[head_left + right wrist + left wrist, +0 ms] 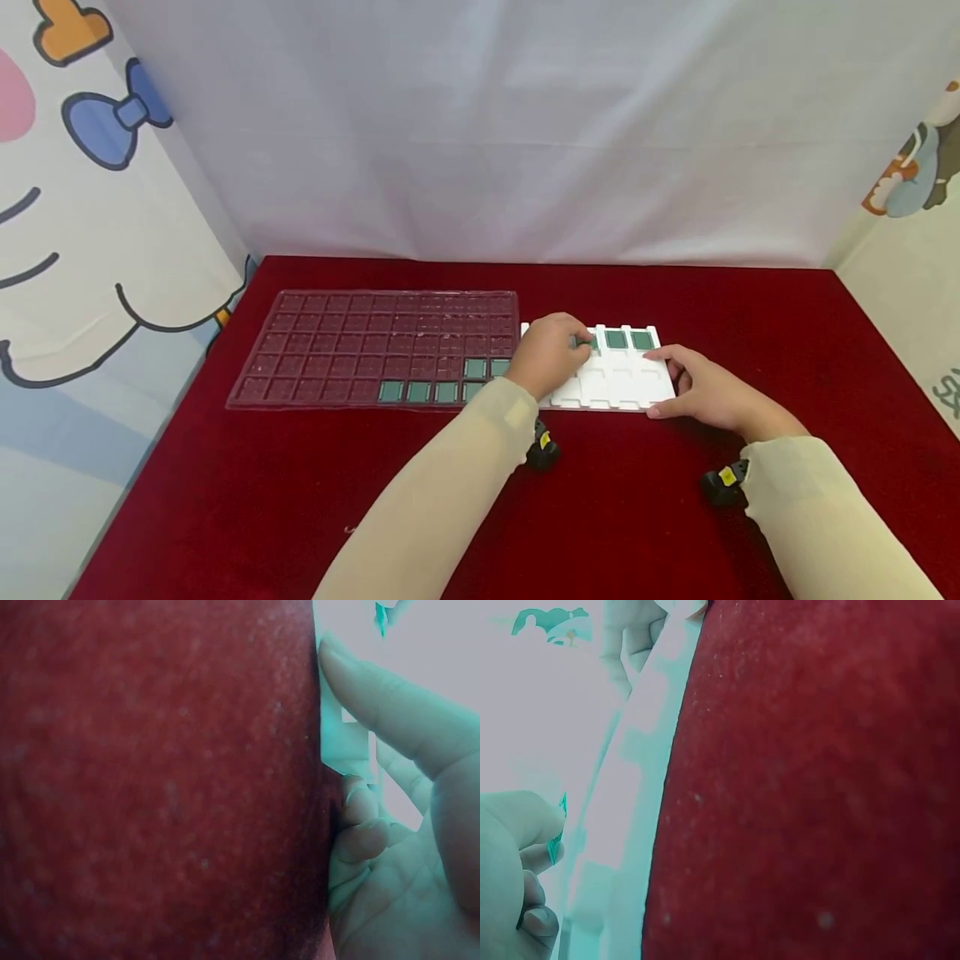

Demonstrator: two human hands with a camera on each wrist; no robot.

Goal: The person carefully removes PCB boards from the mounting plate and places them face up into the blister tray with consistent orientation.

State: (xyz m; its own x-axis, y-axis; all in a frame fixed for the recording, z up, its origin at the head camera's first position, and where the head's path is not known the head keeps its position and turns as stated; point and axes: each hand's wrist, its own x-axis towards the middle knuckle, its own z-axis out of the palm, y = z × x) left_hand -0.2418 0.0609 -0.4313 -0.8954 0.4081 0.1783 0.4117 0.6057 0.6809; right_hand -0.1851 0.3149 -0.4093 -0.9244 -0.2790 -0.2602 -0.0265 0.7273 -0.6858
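Note:
My left hand is over the left part of a white compartment tray. Its thumb and finger pinch a thin green square piece, seen nearly edge-on in the left wrist view. Two more green squares lie in the tray's back row at the right. At the tray's right end my right hand grips it, thumb at the near corner and fingers toward the side and top. The left hand hides part of the white tray.
A clear plastic tray with a grid of pockets lies left of the white one. Several green squares sit in its nearer right pockets. Red cloth covers the table, and a white curtain hangs behind.

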